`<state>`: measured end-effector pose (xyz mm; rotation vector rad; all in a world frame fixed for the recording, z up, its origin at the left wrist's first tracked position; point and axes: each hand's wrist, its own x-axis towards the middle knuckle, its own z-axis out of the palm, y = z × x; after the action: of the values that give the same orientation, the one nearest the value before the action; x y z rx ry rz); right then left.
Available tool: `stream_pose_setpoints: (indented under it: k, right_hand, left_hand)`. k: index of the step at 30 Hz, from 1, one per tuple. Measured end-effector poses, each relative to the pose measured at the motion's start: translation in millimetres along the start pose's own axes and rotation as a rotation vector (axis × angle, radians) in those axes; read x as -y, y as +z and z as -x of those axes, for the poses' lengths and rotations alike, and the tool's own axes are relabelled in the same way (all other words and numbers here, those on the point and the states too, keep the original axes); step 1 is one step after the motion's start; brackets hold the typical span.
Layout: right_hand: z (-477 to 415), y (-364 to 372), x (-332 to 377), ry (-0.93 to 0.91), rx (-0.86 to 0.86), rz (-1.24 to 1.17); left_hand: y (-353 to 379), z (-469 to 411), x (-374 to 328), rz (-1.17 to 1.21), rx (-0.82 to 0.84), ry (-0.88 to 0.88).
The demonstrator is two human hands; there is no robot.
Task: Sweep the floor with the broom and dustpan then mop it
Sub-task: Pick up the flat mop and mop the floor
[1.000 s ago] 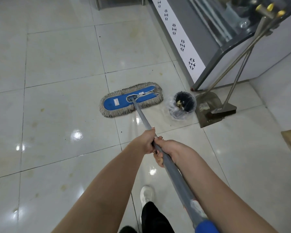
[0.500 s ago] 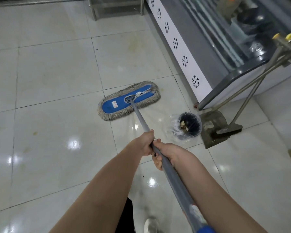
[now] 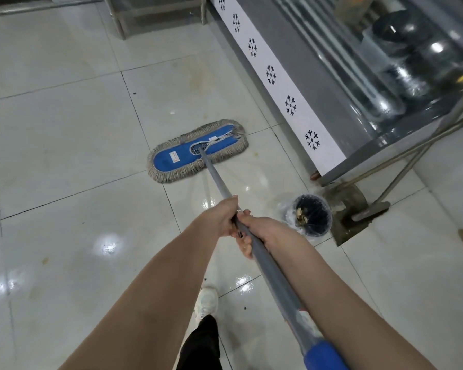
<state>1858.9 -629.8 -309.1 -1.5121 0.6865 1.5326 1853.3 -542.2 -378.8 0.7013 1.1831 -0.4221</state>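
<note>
A flat mop with a blue pad and a grey fringe (image 3: 195,152) lies on the white tiled floor (image 3: 64,145) ahead of me. Its grey handle (image 3: 217,180) slants back toward me and ends in a blue grip at the lower right. My left hand (image 3: 221,216) grips the handle from the left. Just behind it, my right hand (image 3: 262,231) grips the handle too. The dustpan (image 3: 345,209) and the broom (image 3: 372,209) stand on the floor at the right, their long metal handles leaning on the counter.
A small black bin with a clear liner (image 3: 310,214) stands right of my hands, beside the dustpan. A grey display counter with a white snowflake strip (image 3: 292,102) runs along the right. Metal legs (image 3: 120,20) stand at the top. My shoe (image 3: 206,303) is below.
The mop head has slid forward along the floor, away from the bin and toward the counter. I have stepped forward; the bin and dustpan now sit beside my hands.
</note>
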Motion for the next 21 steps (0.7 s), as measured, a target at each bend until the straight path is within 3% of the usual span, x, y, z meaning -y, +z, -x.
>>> stream_pose_setpoints:
  k: [11, 21]
  right_hand:
    - [30.5, -33.3, -30.9, -0.009, 0.038, -0.087]
    - [69.8, -137.0, -154.3, 0.009, 0.04, -0.085]
  left_hand:
    - [26.9, 21.3, 34.3, -0.022, -0.012, 0.005]
    - [95.9, 41.9, 178.9, -0.075, 0.033, -0.009]
